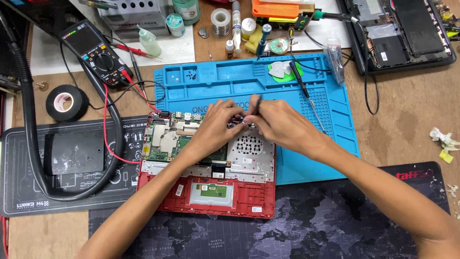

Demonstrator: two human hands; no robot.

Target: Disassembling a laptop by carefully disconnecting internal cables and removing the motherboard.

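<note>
An opened red laptop (207,192) lies on the table (412,120), its back cover off, straddling the near edge of a blue mat (335,129). Inside the laptop, a green circuit board (163,139) with silver shields fills the left part, a perforated grey metal plate (249,148) covers the right part, and a pale trackpad underside (211,192) sits in the red shell nearest the person.

Both hands meet over the laptop's far edge. The left hand (215,122) has its fingers (229,108) curled down onto the board area; whether they pinch anything cannot be told, since the hand hides the parts beneath it. The right hand (278,124) has its fingers (256,112) closed around a thin dark tool (258,103), whose tip is lost among the fingertips. The small part under both hands is too covered to make out.

Left of the laptop lie a black pad (72,158), a thick black hose (33,144) and a roll of black tape (66,102). Beyond the laptop's left corner sits a multimeter (96,52) with red leads (108,129). A screwdriver (299,79) rests on the mat beyond the right hand.
</note>
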